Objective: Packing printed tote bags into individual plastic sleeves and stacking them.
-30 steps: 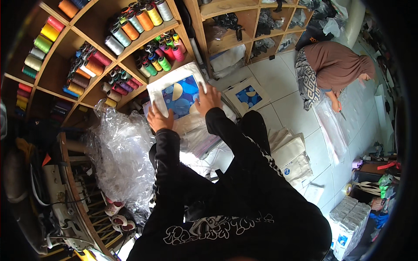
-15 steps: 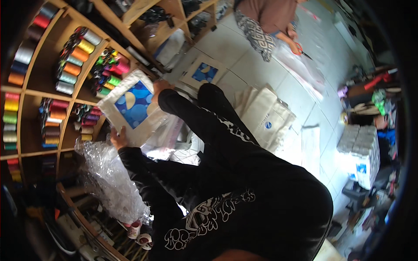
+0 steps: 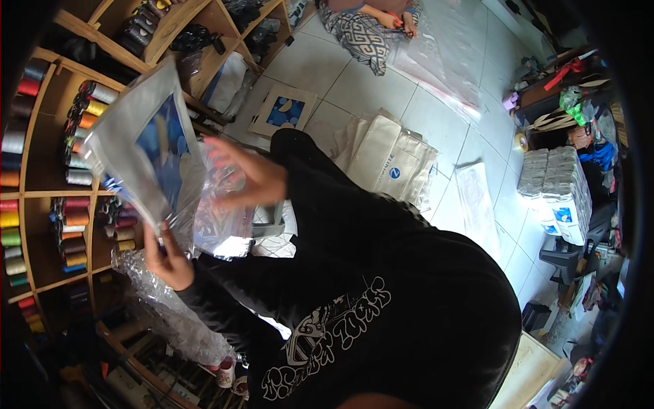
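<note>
Our left hand point(image 3: 167, 262) pinches the bagged print point(image 3: 146, 160); right hand point(image 3: 255, 177), at three o'clock, spread loose; one-corner grip risks a drop

Right hand point(image 3: 248, 178) motion-blurred, centre left. Seated person in patterned cloth point(image 3: 364, 34) cut off at top edge. Wooden thread-spool shelf point(image 3: 41, 198) cropped at left rim.

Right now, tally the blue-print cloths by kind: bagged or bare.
bagged blue-print cloth, corner pinched by the left hand: 1
bare blue-print cloth, flat on the floor tiles: 1
Total: 2
</note>
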